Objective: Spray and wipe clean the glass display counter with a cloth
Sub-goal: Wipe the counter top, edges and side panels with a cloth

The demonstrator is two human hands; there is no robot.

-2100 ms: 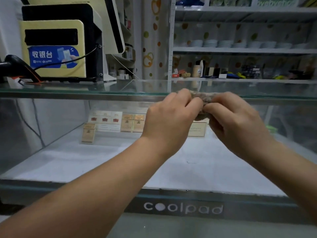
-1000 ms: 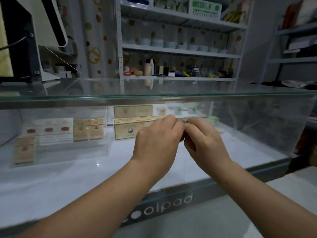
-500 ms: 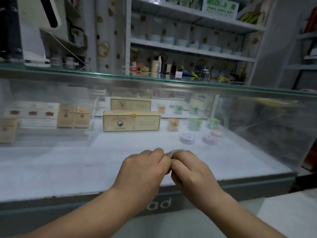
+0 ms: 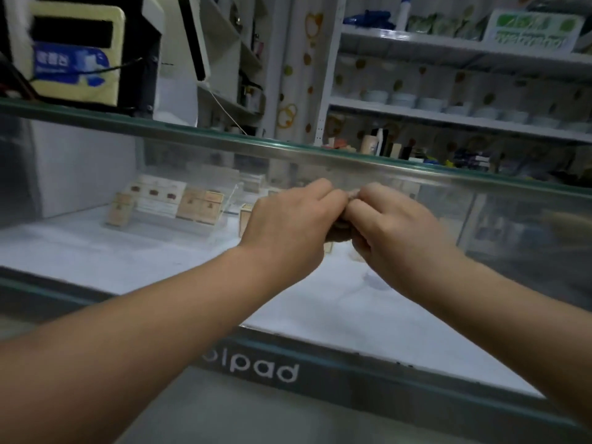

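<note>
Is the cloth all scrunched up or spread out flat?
Scrunched up. The left hand and right hand grip the cloth between them, and only a small brown wad shows.

Small retail shop, counter side. A glass display counter [image 4: 352,160] is running across the view, with rows of small boxed packs [image 4: 198,203] standing inside it on a white floor. Brand lettering [image 4: 266,368] is showing along its base strip. A yellow-fronted cashier terminal [image 4: 77,52] with a blue sticker is sitting on the glass top at left. Behind, white wall shelves [image 4: 448,115] are carrying stacked bowls [image 4: 400,99], bottles and assorted small goods [image 4: 384,145].
</note>
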